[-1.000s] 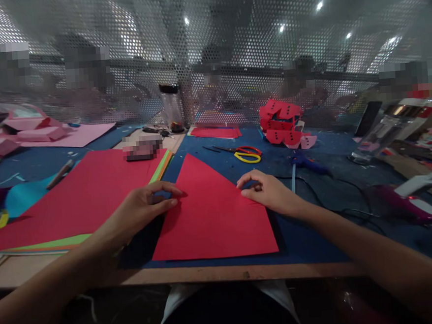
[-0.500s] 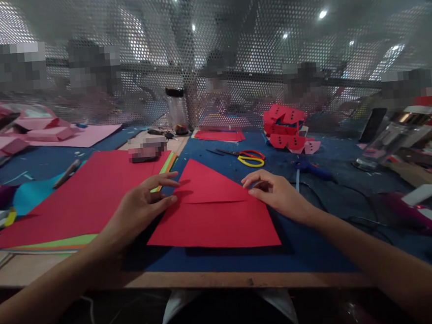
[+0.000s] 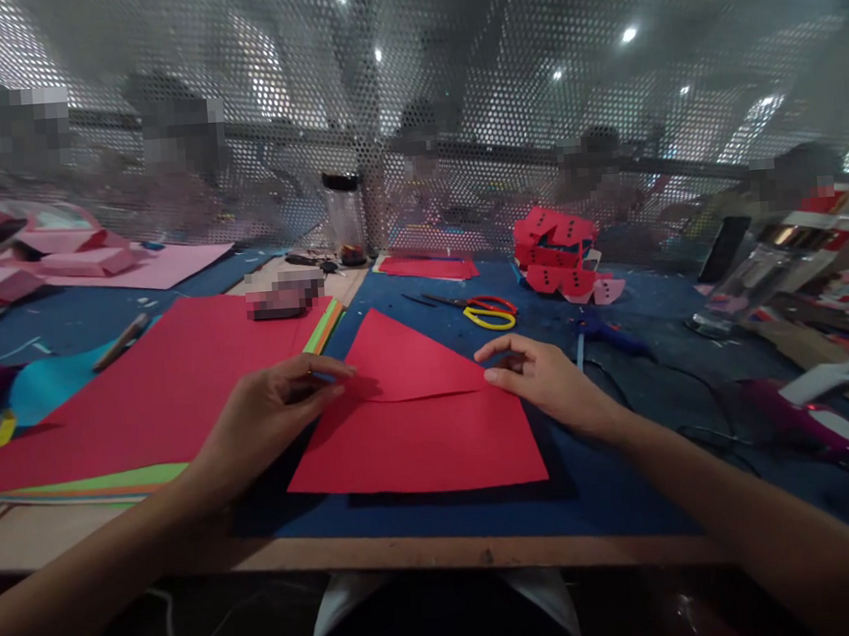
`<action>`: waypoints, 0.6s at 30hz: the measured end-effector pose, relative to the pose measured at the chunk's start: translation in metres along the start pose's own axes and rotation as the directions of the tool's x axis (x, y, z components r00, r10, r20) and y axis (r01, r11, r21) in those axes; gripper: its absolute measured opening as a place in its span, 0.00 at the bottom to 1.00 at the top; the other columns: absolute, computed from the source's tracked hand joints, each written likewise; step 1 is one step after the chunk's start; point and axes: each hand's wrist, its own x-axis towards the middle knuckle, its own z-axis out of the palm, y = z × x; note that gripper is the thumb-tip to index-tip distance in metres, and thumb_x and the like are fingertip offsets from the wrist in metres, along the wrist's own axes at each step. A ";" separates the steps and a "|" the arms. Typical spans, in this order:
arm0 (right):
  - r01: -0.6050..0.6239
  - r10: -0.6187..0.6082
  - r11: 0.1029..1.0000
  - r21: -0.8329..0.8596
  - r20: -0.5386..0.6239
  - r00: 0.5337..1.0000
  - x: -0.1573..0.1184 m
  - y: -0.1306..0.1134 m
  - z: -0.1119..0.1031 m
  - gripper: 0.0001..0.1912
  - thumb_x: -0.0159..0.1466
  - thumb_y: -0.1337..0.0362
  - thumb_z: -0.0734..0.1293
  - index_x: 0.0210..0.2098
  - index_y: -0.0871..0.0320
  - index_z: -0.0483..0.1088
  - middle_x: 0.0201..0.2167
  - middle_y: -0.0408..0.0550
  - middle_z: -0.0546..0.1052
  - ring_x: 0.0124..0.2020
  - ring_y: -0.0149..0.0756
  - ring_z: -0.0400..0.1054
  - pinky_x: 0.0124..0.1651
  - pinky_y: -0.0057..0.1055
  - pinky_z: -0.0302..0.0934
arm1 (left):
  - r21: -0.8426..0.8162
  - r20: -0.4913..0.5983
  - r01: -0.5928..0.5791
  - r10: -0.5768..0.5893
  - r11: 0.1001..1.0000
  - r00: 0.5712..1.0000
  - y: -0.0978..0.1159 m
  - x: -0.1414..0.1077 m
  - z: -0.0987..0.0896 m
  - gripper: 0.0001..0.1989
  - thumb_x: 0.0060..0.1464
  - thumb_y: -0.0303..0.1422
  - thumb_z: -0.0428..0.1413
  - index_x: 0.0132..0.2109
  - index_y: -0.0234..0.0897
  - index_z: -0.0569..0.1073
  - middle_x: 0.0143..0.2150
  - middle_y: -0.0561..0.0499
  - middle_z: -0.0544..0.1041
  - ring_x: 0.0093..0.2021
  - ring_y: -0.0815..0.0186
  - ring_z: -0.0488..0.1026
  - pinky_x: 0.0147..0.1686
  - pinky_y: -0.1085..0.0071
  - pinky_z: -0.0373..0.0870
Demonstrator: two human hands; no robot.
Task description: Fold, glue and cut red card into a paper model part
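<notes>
A red sheet of paper [image 3: 419, 444] is in front of me, its far part a pointed shape with a slightly lifted edge running across the middle. At its left edge, my left hand [image 3: 275, 411] pinches the paper between thumb and fingers. My right hand [image 3: 537, 378] grips the opposite edge in the same way, thumb in front and fingers bent. A shadow under the near edge shows the sheet raised a little off the blue mat [image 3: 439, 520].
Left lies a stack of coloured paper [image 3: 146, 396] with red on top. Beyond my sheet are scissors [image 3: 489, 312], red cut pieces [image 3: 562, 260] and a lidded jar [image 3: 345, 222]. At right are a blue glue gun [image 3: 611, 334] with its cord and a purple tool [image 3: 813, 417].
My left hand's fingers have come closer together at the paper's left edge. The right hand stays at the right edge. The view has shifted slightly.
</notes>
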 end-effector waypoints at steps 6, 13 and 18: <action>0.175 -0.182 0.982 -0.074 -0.117 0.976 -0.003 -0.022 -0.013 0.08 0.66 0.64 0.69 0.45 0.55 0.75 0.44 0.47 0.80 0.44 0.38 0.75 0.48 0.35 0.68 | 0.088 0.015 -0.187 0.186 0.978 0.982 0.014 0.004 0.004 0.12 0.63 0.42 0.59 0.49 0.42 0.79 0.51 0.47 0.82 0.49 0.58 0.80 0.45 0.65 0.76; 0.478 -0.532 0.811 -0.339 -0.086 0.842 -0.004 -0.073 -0.028 0.11 0.68 0.71 0.66 0.48 0.53 0.74 0.47 0.46 0.77 0.49 0.38 0.73 0.52 0.36 0.68 | 0.427 0.004 -0.292 0.322 0.856 0.947 0.035 0.028 0.004 0.18 0.63 0.41 0.58 0.57 0.42 0.74 0.47 0.47 0.81 0.31 0.65 0.74 0.33 0.67 0.70; 0.600 -0.625 0.716 -0.357 0.058 0.779 0.001 -0.112 -0.026 0.15 0.68 0.76 0.64 0.50 0.54 0.73 0.49 0.46 0.77 0.47 0.36 0.72 0.52 0.35 0.68 | 0.204 0.043 -0.489 0.492 0.848 0.870 0.092 0.048 0.003 0.20 0.62 0.38 0.61 0.60 0.43 0.73 0.53 0.46 0.76 0.38 0.66 0.76 0.36 0.69 0.73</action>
